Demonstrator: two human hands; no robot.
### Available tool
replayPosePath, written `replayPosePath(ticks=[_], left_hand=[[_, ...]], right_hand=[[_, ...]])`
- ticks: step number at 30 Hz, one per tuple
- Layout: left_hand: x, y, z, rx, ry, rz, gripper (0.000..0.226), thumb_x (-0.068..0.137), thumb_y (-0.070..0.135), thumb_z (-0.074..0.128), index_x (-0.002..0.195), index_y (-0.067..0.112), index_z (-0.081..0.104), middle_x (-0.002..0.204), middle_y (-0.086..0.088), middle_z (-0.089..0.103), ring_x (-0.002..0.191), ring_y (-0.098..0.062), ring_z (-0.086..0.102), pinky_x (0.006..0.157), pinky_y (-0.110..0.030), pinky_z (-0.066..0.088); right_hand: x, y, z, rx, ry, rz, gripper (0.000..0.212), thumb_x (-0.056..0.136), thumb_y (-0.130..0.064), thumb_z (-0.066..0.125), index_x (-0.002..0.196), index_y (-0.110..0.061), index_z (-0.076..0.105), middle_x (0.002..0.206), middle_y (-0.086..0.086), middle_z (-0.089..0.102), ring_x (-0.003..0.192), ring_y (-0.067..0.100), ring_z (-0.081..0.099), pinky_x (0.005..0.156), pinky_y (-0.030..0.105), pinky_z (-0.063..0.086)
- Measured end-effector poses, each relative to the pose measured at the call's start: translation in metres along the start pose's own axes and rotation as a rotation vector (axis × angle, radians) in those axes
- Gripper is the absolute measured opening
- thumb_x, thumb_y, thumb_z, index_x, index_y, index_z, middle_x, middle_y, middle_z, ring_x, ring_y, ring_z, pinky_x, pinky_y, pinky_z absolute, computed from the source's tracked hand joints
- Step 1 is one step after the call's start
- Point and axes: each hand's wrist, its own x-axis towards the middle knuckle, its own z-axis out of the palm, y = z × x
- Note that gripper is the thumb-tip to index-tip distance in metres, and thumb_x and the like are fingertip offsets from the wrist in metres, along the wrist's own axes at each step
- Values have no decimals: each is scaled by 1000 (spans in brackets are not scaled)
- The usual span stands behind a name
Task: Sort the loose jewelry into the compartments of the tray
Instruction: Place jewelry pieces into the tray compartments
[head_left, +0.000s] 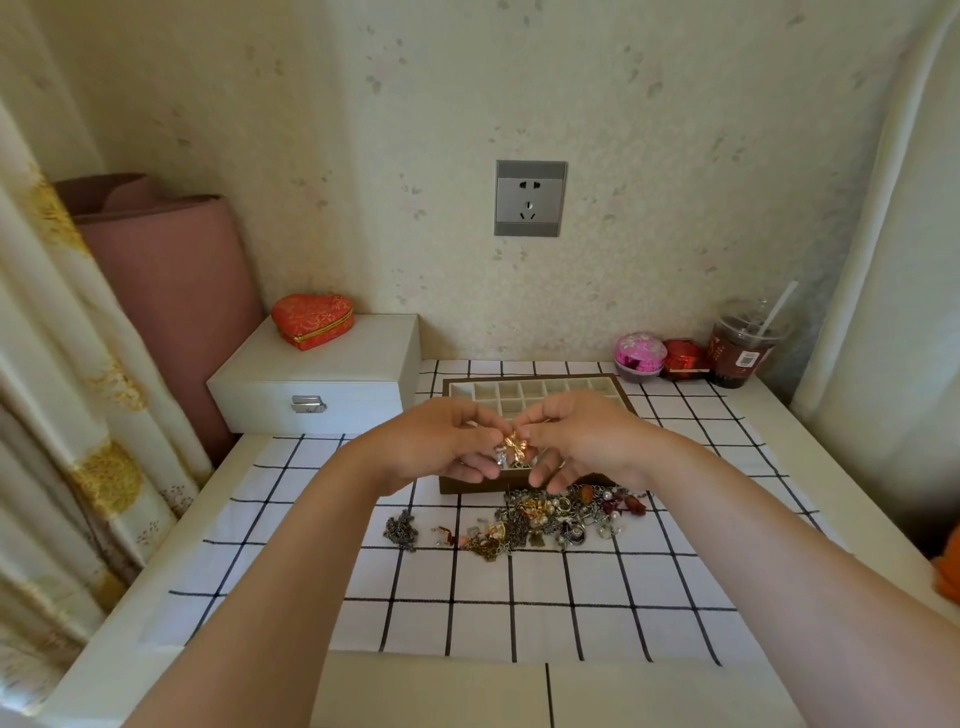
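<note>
A small gold piece (515, 446) is held in the air between the two hands, just above the near half of the tray (457, 387). It is pinched on one side by the curled fingers and thumb of the left hand (441, 441) and on the other by those of the right hand (587, 441) — both are clenched on it, the fingertips almost meeting. A silvery bit hangs at its lower left; whether it belongs to the same piece cannot be told. The tray, a brown frame with pale square compartments, is set on a checked cloth (519, 597), and its near half is largely hidden by the hands. The pile of loose jewelry (550, 519) — chains, rings, beads, gold and red bits tangled together — is spread on the cloth just in front of the tray, and a dark chain (401, 530) lies a little apart at its left end. Left of the tray a white box (322, 374) with a metal clasp is seen, with a red heart-shaped case (313, 320) on its lid. At the far right, against the wall, a pink round case (640, 353), a red case (685, 358) and a plastic cup (743, 348) with a straw are lined up. A socket (530, 197) is fixed on the wall above the tray.
</note>
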Motion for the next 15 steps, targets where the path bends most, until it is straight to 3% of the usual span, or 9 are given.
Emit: replayPosePath(ticks=[6, 9, 15], left_hand=[[-4, -19, -1, 189, 0, -37, 12, 98, 9, 59, 107, 10, 67, 88, -4, 73, 72, -11, 68, 72, -24, 56], [-9, -25, -1, 362, -28, -55, 11, 97, 12, 61, 102, 13, 70, 92, -1, 77, 73, -10, 70, 59, -18, 49], [-16, -24, 5, 402, -16, -14, 13, 92, 12, 68, 103, 10, 75, 89, 1, 76, 69, -13, 68, 52, -9, 44]], right_hand=[[-3, 5, 4, -125, -119, 44, 12, 99, -10, 61, 107, -7, 69, 81, 9, 71, 70, 21, 71, 60, 32, 60], [-3, 5, 5, -191, -169, 57, 11, 99, -13, 62, 107, -9, 69, 88, 9, 68, 75, 24, 72, 62, 34, 59], [2, 4, 6, -146, -47, 21, 11, 97, -10, 65, 107, -8, 68, 94, 7, 70, 70, 19, 70, 56, 29, 57]])
